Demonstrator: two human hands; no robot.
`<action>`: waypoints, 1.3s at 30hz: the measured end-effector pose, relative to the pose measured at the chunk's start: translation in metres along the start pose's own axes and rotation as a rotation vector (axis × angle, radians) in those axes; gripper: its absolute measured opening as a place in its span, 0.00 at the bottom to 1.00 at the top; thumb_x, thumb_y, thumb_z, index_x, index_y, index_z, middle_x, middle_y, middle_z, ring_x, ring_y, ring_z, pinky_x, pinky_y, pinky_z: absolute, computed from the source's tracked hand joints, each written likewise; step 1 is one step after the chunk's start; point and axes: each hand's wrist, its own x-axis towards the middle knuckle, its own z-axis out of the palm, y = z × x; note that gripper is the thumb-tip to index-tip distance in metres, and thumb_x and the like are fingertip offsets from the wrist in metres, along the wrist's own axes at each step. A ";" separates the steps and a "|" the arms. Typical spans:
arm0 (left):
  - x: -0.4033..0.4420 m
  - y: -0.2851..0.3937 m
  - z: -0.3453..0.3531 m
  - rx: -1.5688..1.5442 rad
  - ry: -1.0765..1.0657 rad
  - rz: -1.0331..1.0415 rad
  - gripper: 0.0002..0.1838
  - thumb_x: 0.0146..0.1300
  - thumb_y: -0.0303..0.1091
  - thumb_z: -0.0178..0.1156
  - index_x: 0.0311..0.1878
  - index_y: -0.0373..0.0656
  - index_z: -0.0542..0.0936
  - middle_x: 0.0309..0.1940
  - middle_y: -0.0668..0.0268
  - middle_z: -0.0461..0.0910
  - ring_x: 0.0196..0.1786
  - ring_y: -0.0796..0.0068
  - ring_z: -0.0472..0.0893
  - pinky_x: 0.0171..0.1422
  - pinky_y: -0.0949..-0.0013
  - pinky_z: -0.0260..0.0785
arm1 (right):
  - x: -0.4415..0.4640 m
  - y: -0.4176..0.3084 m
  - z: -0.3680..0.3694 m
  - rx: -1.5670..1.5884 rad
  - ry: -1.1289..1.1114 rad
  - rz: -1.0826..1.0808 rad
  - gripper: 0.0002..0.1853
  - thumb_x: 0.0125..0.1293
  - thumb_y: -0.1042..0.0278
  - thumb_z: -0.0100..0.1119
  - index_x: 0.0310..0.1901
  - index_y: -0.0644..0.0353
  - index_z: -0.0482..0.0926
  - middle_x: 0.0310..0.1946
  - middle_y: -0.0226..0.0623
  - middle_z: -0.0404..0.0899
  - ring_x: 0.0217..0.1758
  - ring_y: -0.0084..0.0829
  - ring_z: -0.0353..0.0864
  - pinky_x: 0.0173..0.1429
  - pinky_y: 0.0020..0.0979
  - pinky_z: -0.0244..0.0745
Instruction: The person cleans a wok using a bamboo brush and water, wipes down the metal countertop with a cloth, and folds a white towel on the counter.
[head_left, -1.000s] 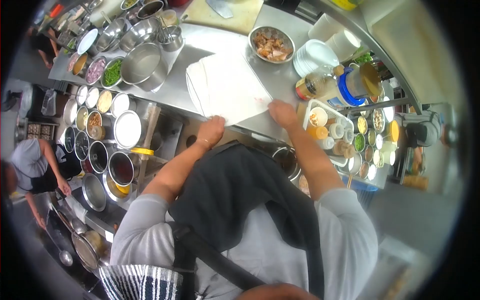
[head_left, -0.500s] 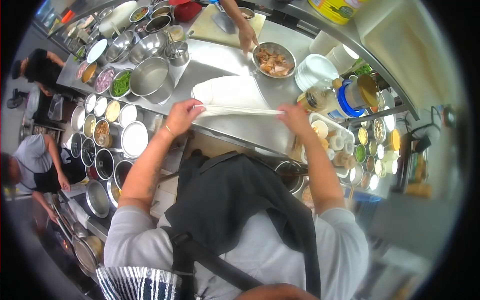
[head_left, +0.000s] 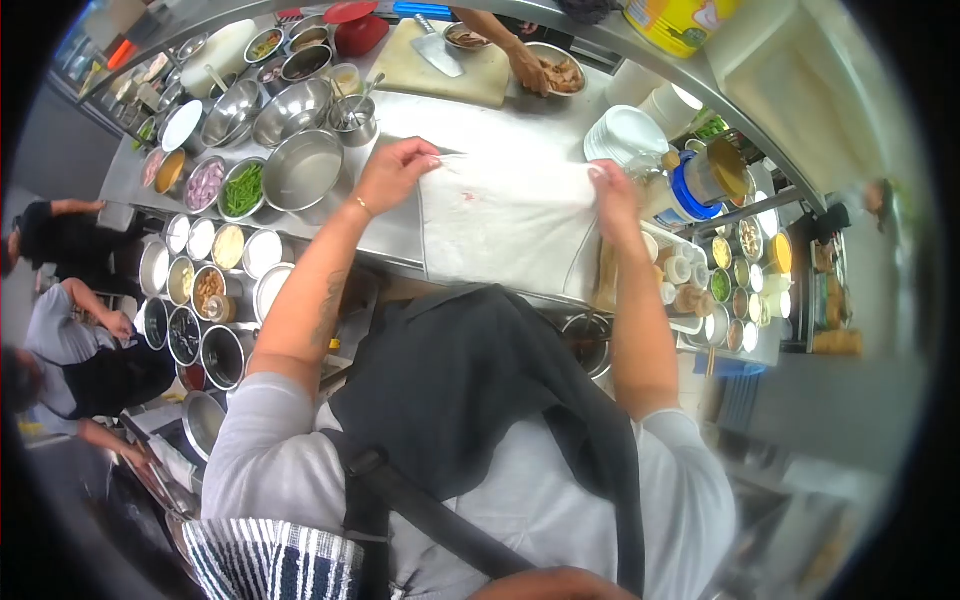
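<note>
A white cloth [head_left: 510, 220] with a small reddish stain is stretched between my two hands over the front edge of the steel counter [head_left: 395, 235]. My left hand [head_left: 398, 168] pinches its upper left corner. At the upper right corner, my right hand [head_left: 614, 192] has its fingers closed on the fabric. The cloth's lower part hangs toward my dark apron [head_left: 460, 370].
Another person's hand [head_left: 530, 70] reaches into a bowl of meat [head_left: 562, 78] at the back. A cleaver [head_left: 436, 50] lies on a cutting board [head_left: 480, 85]. Metal bowls [head_left: 293, 112] stand left, white plates [head_left: 628, 135] right. A co-worker [head_left: 75, 350] is at the far left.
My hands have lifted the cloth's near edge and carried it away from my body, opening the cloth out. The other person's hand has pushed the meat bowl farther back.
</note>
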 end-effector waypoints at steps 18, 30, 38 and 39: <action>-0.002 -0.025 0.062 -0.480 0.027 -0.159 0.08 0.72 0.27 0.66 0.50 0.36 0.82 0.39 0.68 0.85 0.41 0.82 0.81 0.48 0.74 0.75 | -0.028 -0.030 0.148 0.207 -0.174 0.119 0.10 0.69 0.67 0.72 0.43 0.66 0.90 0.34 0.28 0.88 0.36 0.17 0.79 0.43 0.24 0.74; -0.005 0.011 0.048 -0.114 0.117 0.136 0.07 0.68 0.30 0.71 0.44 0.37 0.88 0.37 0.65 0.87 0.36 0.80 0.82 0.43 0.74 0.75 | -0.029 -0.042 0.155 0.061 -0.129 -0.069 0.11 0.76 0.66 0.64 0.51 0.62 0.90 0.35 0.23 0.88 0.38 0.15 0.79 0.43 0.24 0.74; -0.005 0.007 0.047 0.048 0.157 0.114 0.08 0.66 0.30 0.70 0.46 0.39 0.89 0.36 0.62 0.87 0.37 0.69 0.84 0.46 0.68 0.77 | -0.025 -0.038 0.150 -0.220 -0.181 -0.244 0.11 0.77 0.66 0.60 0.52 0.59 0.88 0.35 0.34 0.89 0.38 0.19 0.81 0.45 0.29 0.77; -0.004 0.001 0.047 0.151 0.132 0.188 0.09 0.66 0.31 0.69 0.47 0.39 0.89 0.37 0.59 0.85 0.40 0.60 0.85 0.49 0.63 0.78 | -0.024 -0.032 0.151 -0.190 -0.190 -0.270 0.11 0.78 0.66 0.59 0.53 0.58 0.88 0.35 0.35 0.89 0.38 0.19 0.81 0.45 0.30 0.77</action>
